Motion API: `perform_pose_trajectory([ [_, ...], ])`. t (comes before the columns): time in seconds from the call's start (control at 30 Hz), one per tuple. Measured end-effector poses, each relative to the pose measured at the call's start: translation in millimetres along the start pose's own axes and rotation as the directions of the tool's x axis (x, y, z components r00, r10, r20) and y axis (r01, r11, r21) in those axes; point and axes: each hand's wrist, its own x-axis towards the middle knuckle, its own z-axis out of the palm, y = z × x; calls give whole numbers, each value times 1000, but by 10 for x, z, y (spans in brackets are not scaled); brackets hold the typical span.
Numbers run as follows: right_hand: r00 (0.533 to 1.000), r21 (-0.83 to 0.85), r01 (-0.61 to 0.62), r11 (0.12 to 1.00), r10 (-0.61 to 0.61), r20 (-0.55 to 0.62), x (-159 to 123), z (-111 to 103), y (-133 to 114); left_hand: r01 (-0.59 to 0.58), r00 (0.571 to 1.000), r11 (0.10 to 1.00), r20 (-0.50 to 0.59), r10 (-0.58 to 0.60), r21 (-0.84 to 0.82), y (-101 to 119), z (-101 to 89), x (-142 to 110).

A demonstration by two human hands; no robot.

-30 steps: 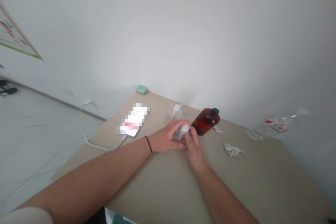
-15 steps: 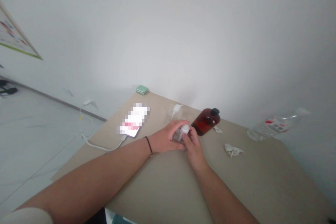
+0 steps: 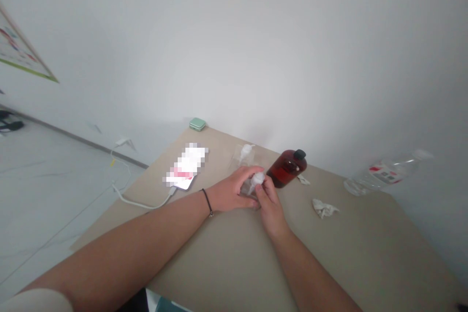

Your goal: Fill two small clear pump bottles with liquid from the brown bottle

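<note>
My left hand (image 3: pixel 234 189) is wrapped round the body of a small clear pump bottle (image 3: pixel 246 187) on the table. At its top, the fingers and thumb of my right hand (image 3: pixel 270 202) grip the white pump head (image 3: pixel 258 178). Part of the bottle is hidden behind my fingers. Just beyond my hands stands a second clear pump bottle (image 3: pixel 244 155) with a white pump. To the right of them is a brown bottle (image 3: pixel 287 169) with a black cap and dark reddish contents.
A phone (image 3: pixel 187 168) with a white cable (image 3: pixel 146 204) lies at the left of the beige table (image 3: pixel 226 258). Near the wall sits a small green case (image 3: pixel 197 124). On the right are crumpled tissue (image 3: pixel 323 208) and a clear plastic water bottle (image 3: pixel 383 174).
My right fingers have shifted very slightly on the white pump head. Both hands keep their hold, and the other things stay where they were.
</note>
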Motion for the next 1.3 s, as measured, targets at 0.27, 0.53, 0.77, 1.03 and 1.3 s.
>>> perform_pose_trajectory([
  [0.27, 1000, 11, 9, 1000, -9, 11, 18, -12, 29, -17, 1000, 1000, -14, 16, -18, -32, 5, 0],
  [0.53, 1000, 8, 11, 1000, -11, 16, 19, -13, 32, -30, 999, 999, -12, 30, -22, -38, 6, -1],
  [0.77, 1000, 1, 16, 1000, -16, 13, 14, -11, 15, -25, 1000, 999, -8, 25, -23, -14, -2, -2],
  [1.03, 1000, 14, 9, 1000, -9, 12, 13, -5, 30, -17, 1000, 1000, -7, 17, -2, -12, -3, -6],
  [1.3, 1000, 0, 2, 1000, -2, 18, 19, -24, 46, -10, 1000, 999, 6, 10, 40, -21, -13, -7],
])
